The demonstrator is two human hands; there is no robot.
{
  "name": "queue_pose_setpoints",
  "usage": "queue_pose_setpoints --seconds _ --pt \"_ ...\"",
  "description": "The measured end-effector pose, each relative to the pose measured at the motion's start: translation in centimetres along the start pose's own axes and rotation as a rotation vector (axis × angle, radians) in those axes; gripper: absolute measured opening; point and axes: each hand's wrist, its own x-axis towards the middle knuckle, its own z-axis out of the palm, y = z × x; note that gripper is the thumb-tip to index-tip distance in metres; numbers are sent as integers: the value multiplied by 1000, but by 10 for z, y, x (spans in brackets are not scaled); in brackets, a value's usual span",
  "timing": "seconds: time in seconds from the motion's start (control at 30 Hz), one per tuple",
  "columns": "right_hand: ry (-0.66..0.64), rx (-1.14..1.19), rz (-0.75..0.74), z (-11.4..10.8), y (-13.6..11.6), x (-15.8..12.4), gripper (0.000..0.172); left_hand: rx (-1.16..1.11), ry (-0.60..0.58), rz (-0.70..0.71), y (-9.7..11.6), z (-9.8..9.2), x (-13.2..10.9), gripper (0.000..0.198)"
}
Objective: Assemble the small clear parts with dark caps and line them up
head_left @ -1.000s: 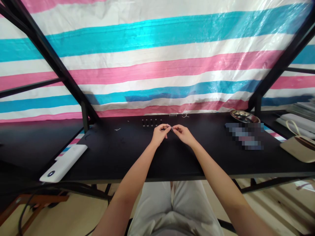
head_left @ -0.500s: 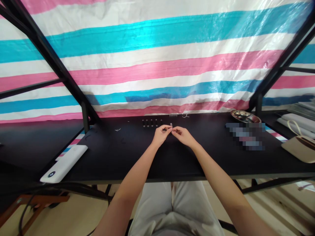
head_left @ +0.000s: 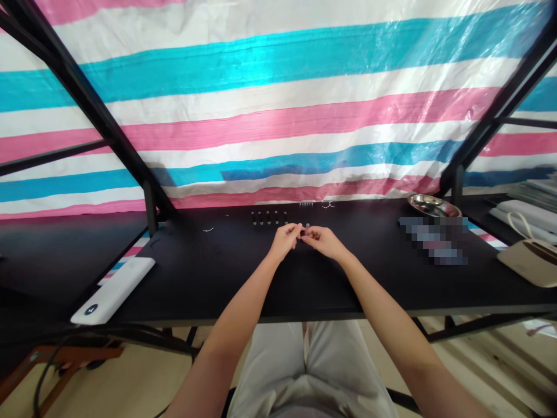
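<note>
Above the middle of the black table (head_left: 183,284), my left hand (head_left: 285,240) and my right hand (head_left: 321,241) meet with pinched fingertips. Between them is a small dark piece, too small to name, and a pale tip (head_left: 307,226) sticks up by my right fingers. Which hand bears the piece is unclear. Just beyond my left hand, several small dark pieces with pale ends (head_left: 268,218) stand in a row. Farther back lies a row of tiny metal-looking pieces (head_left: 306,204), with thin white strands (head_left: 328,205) beside it.
A white device (head_left: 114,290) lies at the table's left edge. At the back right are a round metal tray (head_left: 429,205) and a blurred-out item (head_left: 435,241). A beige pouch (head_left: 528,261) sits far right. Black frame bars rise on both sides before a striped sheet.
My fingertips have shifted slightly, and a dark piece now shows between them. The pale tip has moved a little right and lower.
</note>
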Motion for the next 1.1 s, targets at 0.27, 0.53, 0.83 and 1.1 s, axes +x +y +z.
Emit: queue_pose_setpoints --seconds 0.27,0.53,0.83,1.1 --pt "59 -98 -8 -6 13 5 25 4 3 -49 -6 1 2 33" --pt "370 40 177 -56 49 35 32 161 33 -94 -17 1 4 28" --pt "364 -373 226 -85 88 77 19 363 -13 -31 -19 4 1 28" --pt "341 -476 235 -83 105 97 16 476 -35 24 -26 3 0 27"
